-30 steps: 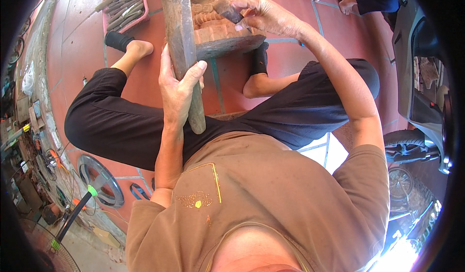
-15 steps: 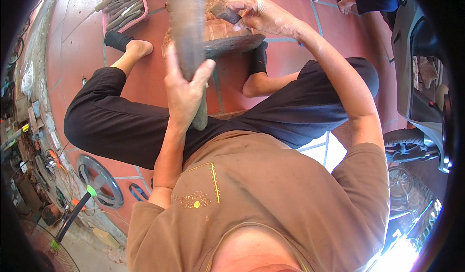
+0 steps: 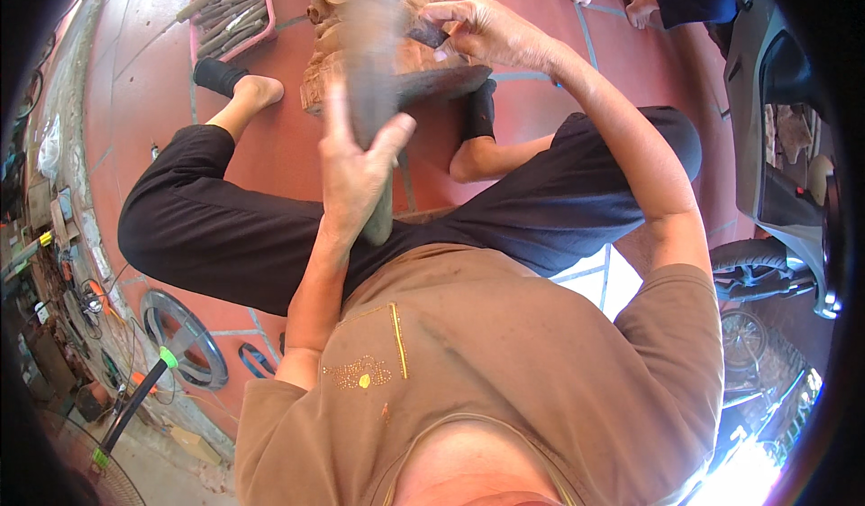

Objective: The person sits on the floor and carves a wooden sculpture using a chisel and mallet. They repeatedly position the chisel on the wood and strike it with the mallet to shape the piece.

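Note:
My left hand [image 3: 354, 180] grips a long wooden mallet [image 3: 381, 216], its thumb lying along the shaft. The mallet's upper end is smeared by motion and hides part of a carved light-brown wood block [image 3: 326, 66]. Over the right side of this carving, my right hand [image 3: 494, 30] pinches a short dark chisel-like tool [image 3: 427, 33]. The tool's lower end is hard to make out. A dark piece of wood [image 3: 450, 82] lies along the carving's near side, between my feet.
A pink basket [image 3: 273, 6] full of stick-like tools stands at the far left. Another person's feet [image 3: 641, 6] show at the far right. A motorbike [image 3: 752, 267] is on the right. A fan base [image 3: 185, 339] and cluttered cables lie at the left.
My left hand and the mallet have shifted slightly right. The tool in my right hand is tilted differently, while that hand has barely moved.

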`<state>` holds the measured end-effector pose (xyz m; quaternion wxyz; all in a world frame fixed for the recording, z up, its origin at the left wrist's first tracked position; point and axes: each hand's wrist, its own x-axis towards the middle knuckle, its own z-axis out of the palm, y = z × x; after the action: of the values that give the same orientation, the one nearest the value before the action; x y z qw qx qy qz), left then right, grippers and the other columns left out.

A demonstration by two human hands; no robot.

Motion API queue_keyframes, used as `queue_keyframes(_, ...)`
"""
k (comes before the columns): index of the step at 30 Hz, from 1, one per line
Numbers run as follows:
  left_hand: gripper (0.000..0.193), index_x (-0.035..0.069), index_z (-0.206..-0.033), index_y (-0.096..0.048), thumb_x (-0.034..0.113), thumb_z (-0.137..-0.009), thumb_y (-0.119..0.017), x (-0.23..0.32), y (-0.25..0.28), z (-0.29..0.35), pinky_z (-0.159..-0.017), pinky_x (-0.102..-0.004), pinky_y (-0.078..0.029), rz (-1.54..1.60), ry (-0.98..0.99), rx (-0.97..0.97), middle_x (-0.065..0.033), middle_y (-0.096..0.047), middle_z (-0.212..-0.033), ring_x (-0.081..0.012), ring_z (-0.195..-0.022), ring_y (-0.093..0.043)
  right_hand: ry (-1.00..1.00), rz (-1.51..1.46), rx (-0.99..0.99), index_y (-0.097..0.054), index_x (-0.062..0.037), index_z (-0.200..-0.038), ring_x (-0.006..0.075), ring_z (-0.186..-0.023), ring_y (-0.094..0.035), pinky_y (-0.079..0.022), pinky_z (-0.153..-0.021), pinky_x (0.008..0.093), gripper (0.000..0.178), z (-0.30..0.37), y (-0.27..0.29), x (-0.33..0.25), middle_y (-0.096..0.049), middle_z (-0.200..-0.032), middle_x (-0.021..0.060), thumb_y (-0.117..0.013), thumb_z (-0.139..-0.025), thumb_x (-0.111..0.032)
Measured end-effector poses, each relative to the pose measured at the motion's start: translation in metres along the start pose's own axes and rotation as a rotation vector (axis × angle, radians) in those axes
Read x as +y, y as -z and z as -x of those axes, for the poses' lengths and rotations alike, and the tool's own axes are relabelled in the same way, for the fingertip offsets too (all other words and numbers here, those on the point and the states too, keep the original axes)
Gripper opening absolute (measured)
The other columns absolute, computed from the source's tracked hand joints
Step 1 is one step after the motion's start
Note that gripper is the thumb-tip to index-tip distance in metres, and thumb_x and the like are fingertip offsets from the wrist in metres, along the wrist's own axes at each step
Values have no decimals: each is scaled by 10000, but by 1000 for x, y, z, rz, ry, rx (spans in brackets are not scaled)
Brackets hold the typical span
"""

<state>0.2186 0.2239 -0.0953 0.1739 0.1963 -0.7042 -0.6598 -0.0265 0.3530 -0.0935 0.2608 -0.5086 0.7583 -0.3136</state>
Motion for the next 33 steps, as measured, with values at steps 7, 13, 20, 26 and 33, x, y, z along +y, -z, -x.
queue_keyframes(7,692,29,-1493,-413,139,-910,-770,12,7,-4,-598,-225,-493,142,58,-26,-45,-632,-973,-75,-709,-578,-3,-50,37,-598,-128,-1389,154,-943,-670,-557,-871,334,513,1,4,8,-741,-1063,65,-695,-898,-15)
queue_keyframes(13,640,20,-1458,-429,116,-913,-752,13,20,-7,-562,-224,-471,188,72,97,-22,-614,-901,-73,-637,-556,52,-146,76,-583,-116,-1356,184,-977,-662,-544,-910,357,482,4,5,23,-715,-1069,65,-745,-903,-84)
queue_keyframes(20,622,15,-1446,-439,131,-919,-750,14,18,-5,-523,-225,-467,175,68,85,-18,-608,-863,-77,-602,-571,110,-89,64,-590,-103,-1238,196,-820,-644,-532,-778,389,384,5,7,4,-684,-905,99,-765,-898,-139)
queue_keyframes(26,657,20,-1468,-419,97,-907,-753,19,13,-2,-585,-225,-485,188,63,48,-26,-634,-905,-75,-669,-569,-44,-101,35,-581,-105,-1150,175,-592,-561,-490,-590,369,291,15,0,3,-591,-680,73,-727,-899,-86)
queue_keyframes(33,676,19,-1487,-403,82,-907,-742,22,11,-1,-592,-219,-484,148,70,39,-32,-637,-918,-74,-681,-569,98,-96,103,-581,-111,-1140,175,-575,-572,-484,-574,375,278,12,-3,4,-597,-662,71,-717,-898,-85)
